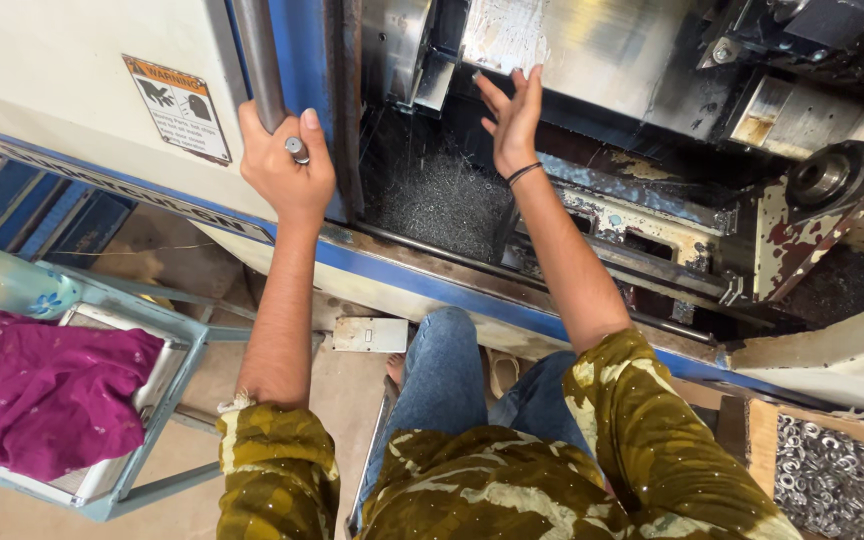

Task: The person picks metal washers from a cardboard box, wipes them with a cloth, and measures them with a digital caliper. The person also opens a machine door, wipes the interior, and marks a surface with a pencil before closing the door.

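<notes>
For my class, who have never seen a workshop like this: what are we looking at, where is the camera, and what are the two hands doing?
There is one picture, taken by a camera worn on the person's head, looking down past their patterned sleeves and jeans.

In front is a large metal-cutting machine with its sliding door pulled aside. The left hand grips the door's upright steel handle. The right hand, open with fingers spread, reaches inside the machine and holds nothing. Below it lies a dark heap of metal shavings.

At the lower right, a wooden box holds many small metal rings. At the left, a pink cloth lies on a blue metal stand.
</notes>
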